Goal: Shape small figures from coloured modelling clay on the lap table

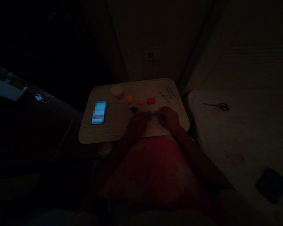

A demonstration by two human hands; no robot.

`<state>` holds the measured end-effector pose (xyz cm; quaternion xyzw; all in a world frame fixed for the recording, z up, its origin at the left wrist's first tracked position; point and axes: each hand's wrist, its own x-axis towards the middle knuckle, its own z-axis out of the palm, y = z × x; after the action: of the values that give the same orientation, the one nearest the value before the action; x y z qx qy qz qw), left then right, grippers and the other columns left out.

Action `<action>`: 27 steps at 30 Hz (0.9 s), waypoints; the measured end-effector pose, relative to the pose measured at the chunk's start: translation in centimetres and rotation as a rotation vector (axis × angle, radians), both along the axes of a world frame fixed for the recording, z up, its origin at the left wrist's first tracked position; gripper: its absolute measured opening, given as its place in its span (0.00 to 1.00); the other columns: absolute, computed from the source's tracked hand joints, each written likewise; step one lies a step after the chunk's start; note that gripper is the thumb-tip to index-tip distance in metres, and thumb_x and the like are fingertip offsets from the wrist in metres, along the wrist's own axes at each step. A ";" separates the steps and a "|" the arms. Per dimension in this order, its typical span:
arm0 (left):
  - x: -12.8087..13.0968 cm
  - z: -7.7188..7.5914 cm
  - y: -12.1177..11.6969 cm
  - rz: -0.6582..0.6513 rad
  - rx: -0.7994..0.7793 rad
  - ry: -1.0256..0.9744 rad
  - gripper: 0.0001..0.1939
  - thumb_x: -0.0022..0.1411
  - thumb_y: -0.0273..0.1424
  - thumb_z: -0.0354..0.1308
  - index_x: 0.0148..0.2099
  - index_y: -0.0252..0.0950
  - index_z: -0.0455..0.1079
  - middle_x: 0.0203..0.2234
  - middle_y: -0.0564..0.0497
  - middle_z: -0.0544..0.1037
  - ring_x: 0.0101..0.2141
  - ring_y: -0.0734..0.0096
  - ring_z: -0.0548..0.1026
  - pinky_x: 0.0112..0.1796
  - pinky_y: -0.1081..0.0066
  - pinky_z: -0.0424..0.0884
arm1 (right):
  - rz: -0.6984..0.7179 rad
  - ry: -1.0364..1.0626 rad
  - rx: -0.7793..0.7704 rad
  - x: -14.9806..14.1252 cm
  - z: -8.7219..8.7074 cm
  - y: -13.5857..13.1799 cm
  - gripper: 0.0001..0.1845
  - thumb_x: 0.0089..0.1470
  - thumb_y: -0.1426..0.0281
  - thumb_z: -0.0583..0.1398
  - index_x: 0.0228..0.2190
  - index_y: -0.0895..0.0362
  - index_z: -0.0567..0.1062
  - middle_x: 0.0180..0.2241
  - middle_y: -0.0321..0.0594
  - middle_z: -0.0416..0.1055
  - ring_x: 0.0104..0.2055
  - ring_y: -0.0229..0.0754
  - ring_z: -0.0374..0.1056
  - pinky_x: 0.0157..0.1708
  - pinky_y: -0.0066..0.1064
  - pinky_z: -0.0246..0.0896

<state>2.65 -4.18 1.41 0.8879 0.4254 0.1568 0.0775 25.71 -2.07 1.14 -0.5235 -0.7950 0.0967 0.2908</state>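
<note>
Both of my hands are at the near side of a small wooden table in dim light. A small green clay-like piece lies between my fingertips. From the left, my left hand pinches it, fingers closed and mostly in shadow. My right hand is curled, its thumb and fingertips pinched at the piece's right end. Just beyond them sit a red lump, a pink lump, an orange lump and a dark purple lump, which look like modelling clay. Several thin green strips lie at the far right.
A lit phone lies on the table's left, with a lidded tub behind it. A wall socket with a plugged-in cable is beyond the table. Scissors and a dark cloth-like item rest on the pale surface at right.
</note>
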 end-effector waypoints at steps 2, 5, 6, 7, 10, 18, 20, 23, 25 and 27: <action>0.0 -0.1 0.0 -0.001 0.010 0.006 0.29 0.70 0.27 0.48 0.72 0.41 0.62 0.68 0.44 0.68 0.66 0.52 0.64 0.65 0.48 0.59 | 0.000 0.002 -0.010 0.0 0.0 0.0 0.14 0.60 0.73 0.59 0.40 0.53 0.85 0.42 0.47 0.78 0.47 0.51 0.72 0.43 0.38 0.66; 0.0 -0.1 -0.1 0.000 0.025 0.008 0.29 0.71 0.27 0.48 0.72 0.39 0.63 0.68 0.43 0.68 0.66 0.52 0.64 0.65 0.49 0.59 | -0.002 0.010 -0.005 -0.1 0.0 0.0 0.13 0.60 0.72 0.59 0.40 0.53 0.84 0.42 0.46 0.77 0.47 0.51 0.72 0.43 0.37 0.66; 0.0 -0.1 -0.1 0.003 0.027 0.006 0.29 0.71 0.27 0.47 0.71 0.39 0.63 0.68 0.43 0.68 0.67 0.52 0.64 0.65 0.49 0.59 | -0.002 0.009 -0.004 -0.1 0.0 0.0 0.13 0.61 0.72 0.59 0.40 0.54 0.84 0.42 0.47 0.77 0.47 0.51 0.72 0.43 0.37 0.66; -0.1 -0.1 -0.1 0.004 0.027 0.005 0.28 0.71 0.27 0.47 0.71 0.39 0.63 0.68 0.43 0.68 0.67 0.52 0.64 0.65 0.49 0.59 | -0.007 0.012 -0.002 -0.1 0.1 0.0 0.13 0.61 0.72 0.59 0.41 0.54 0.84 0.41 0.47 0.78 0.47 0.51 0.72 0.43 0.38 0.66; -0.1 -0.1 -0.1 0.005 0.017 0.000 0.28 0.72 0.28 0.47 0.71 0.40 0.64 0.69 0.44 0.67 0.67 0.53 0.64 0.65 0.48 0.59 | -0.040 0.042 0.004 -0.1 0.3 0.0 0.13 0.62 0.70 0.59 0.42 0.55 0.83 0.42 0.47 0.79 0.48 0.51 0.72 0.46 0.39 0.66; 0.1 -0.2 0.0 0.019 0.013 0.000 0.27 0.73 0.27 0.45 0.71 0.38 0.64 0.69 0.44 0.68 0.68 0.54 0.64 0.65 0.49 0.59 | -0.012 0.021 0.009 0.1 -0.1 0.0 0.14 0.61 0.71 0.59 0.43 0.53 0.84 0.43 0.46 0.79 0.49 0.51 0.72 0.45 0.39 0.66; 0.1 -0.2 0.0 0.013 0.010 0.003 0.28 0.72 0.27 0.46 0.71 0.39 0.63 0.69 0.43 0.67 0.68 0.53 0.64 0.65 0.48 0.60 | -0.009 -0.006 0.009 0.1 -0.1 0.0 0.13 0.61 0.70 0.60 0.41 0.53 0.85 0.43 0.46 0.79 0.48 0.51 0.72 0.43 0.39 0.66; 0.1 -0.1 0.0 0.008 0.007 0.011 0.29 0.71 0.26 0.46 0.72 0.40 0.63 0.70 0.44 0.66 0.68 0.53 0.63 0.65 0.48 0.60 | -0.017 -0.033 0.005 0.0 -0.1 0.0 0.12 0.60 0.70 0.61 0.41 0.54 0.85 0.43 0.47 0.79 0.47 0.51 0.73 0.41 0.38 0.65; 0.1 -0.1 -0.1 0.005 0.008 0.019 0.30 0.70 0.25 0.47 0.72 0.40 0.63 0.70 0.44 0.66 0.68 0.53 0.63 0.65 0.49 0.59 | -0.017 -0.036 -0.010 0.0 0.0 0.0 0.12 0.60 0.69 0.61 0.41 0.54 0.85 0.42 0.46 0.79 0.46 0.51 0.73 0.39 0.37 0.64; 0.1 0.0 -0.1 0.004 0.007 0.025 0.29 0.71 0.26 0.47 0.72 0.39 0.63 0.70 0.45 0.65 0.68 0.53 0.63 0.65 0.49 0.59 | -0.005 -0.031 -0.027 0.0 0.0 0.0 0.12 0.61 0.69 0.61 0.41 0.54 0.85 0.42 0.46 0.79 0.46 0.50 0.74 0.40 0.36 0.64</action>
<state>2.71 -4.28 1.42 0.8892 0.4276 0.1473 0.0688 25.75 -2.11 1.16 -0.5307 -0.7968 0.0985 0.2716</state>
